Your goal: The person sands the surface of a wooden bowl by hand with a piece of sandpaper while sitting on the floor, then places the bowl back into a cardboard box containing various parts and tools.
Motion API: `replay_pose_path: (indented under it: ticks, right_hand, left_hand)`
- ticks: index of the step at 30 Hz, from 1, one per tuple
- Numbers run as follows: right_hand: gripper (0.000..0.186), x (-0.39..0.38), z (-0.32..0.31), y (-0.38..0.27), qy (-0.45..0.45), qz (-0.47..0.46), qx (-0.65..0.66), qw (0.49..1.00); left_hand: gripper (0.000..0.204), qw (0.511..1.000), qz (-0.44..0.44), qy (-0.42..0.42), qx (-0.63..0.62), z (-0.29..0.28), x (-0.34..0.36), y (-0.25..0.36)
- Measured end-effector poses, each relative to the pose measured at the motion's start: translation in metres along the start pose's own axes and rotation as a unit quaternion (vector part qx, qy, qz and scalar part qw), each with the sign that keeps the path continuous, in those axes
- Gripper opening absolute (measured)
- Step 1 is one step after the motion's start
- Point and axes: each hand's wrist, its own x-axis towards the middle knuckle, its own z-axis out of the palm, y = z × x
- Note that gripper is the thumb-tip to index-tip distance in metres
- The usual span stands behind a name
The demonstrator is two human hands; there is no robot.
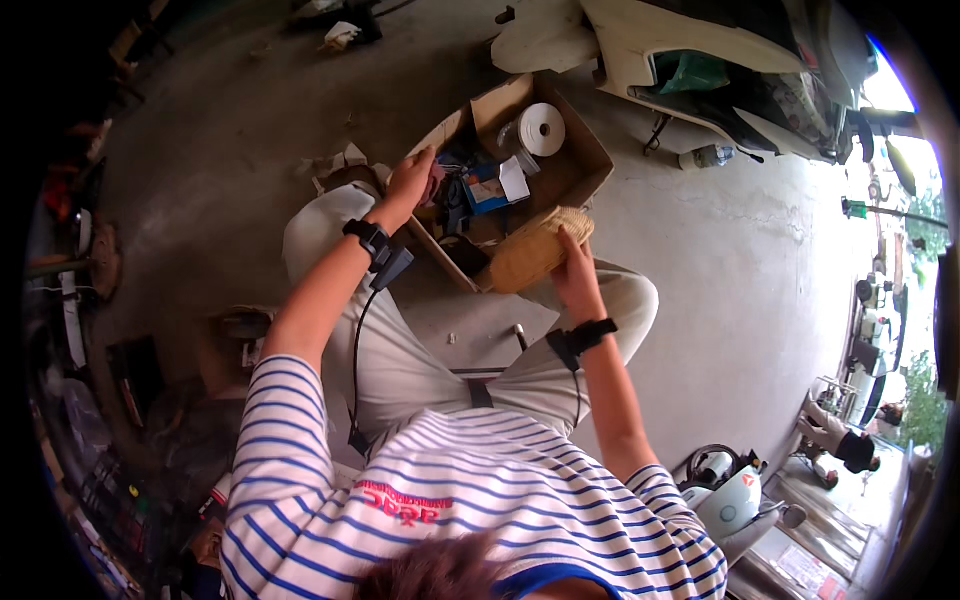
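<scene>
In front of my knees, an open cardboard box holds a white spool, a blue-and-white small box and dark items. At the box's left edge is my left hand, its fingers closed beside a dark red thing; whether it grips that or the cardboard edge is hard to tell. My right hand holds a tan, ribbed, woven-looking basket tilted over the box's near right corner. Its thumb and fingers wrap around the right end. Both wrists carry black straps with cables.
My bent legs frame the near side of the box. A parked motorbike stands at the far right on the concrete floor. A white helmet lies near right. Clutter and a cardboard carton are at left.
</scene>
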Motion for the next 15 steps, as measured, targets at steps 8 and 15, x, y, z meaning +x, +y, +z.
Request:
replay_pose_path:
  ticks: [8, 15]
  right_hand:
    - [0.037, 0.183, -0.042, -0.029, 0.050, -0.117, -0.621, 0.774]
    - [0.062, 0.229, -0.082, 0.070, 0.040, -0.111, -0.861, 0.494]
  left_hand:
    - [0.047, 0.964, -0.026, 0.111, -0.242, -0.039, 0.030, 0.051]
    - [0.033, 0.917, -0.013, 0.211, -0.338, -0.066, 0.035, 0.072]
